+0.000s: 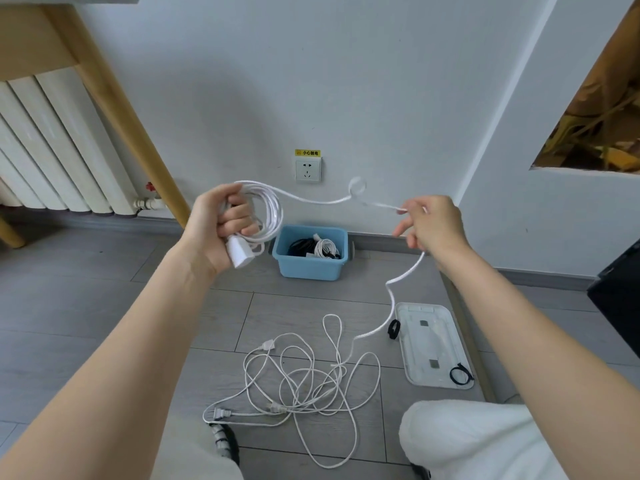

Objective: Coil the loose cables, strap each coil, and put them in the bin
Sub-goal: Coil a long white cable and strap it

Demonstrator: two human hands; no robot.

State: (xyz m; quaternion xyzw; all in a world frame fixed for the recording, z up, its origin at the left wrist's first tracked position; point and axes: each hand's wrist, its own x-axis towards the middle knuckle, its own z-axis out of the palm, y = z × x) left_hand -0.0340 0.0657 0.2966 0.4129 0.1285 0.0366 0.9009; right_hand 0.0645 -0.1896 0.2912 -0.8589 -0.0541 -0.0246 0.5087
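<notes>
The blue bin was set against the wall, with bare floor left of the loose cables. A white coil and its plug were gripped by the left hand's clenched fingers; the cable's running strand was pinched by the right hand.

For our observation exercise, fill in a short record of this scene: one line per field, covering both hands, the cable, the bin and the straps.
left hand: grips a white coil with its adapter
right hand: pinches the cable's free run, feeding the next loop
loose cable: white, tangled on the floor, plugs showing
bin: blue, by the wall, already holds coiled cables
straps: one black strap beside the clear lid, another on it
</notes>
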